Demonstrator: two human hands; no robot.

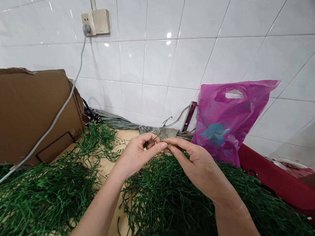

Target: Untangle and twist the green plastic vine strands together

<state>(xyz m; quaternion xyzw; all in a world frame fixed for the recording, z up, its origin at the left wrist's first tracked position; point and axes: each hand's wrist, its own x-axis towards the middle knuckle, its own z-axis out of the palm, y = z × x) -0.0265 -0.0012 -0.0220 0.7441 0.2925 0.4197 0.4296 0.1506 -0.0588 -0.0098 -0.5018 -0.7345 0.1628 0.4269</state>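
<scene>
Both my hands meet in the middle of the head view, fingertips pinched together on a thin green plastic-looking stem (163,125). My left hand (140,153) is closed with thumb and forefinger on it; the stem's tip sticks up above the fingers. Close against it, my right hand (194,162) pinches with thumb and forefinger at the stem's lower part, which the fingers mostly hide. Under my hands lies a large heap of similar green stems (163,196), thin and tangled. Another pile of green stems (51,190) spreads to the left.
A brown cardboard box (30,112) stands at the left, with a grey cable (62,108) running past it up to a wall socket (87,24). A purple plastic bag (227,116) stands against the tiled wall at right, near a red object (280,181).
</scene>
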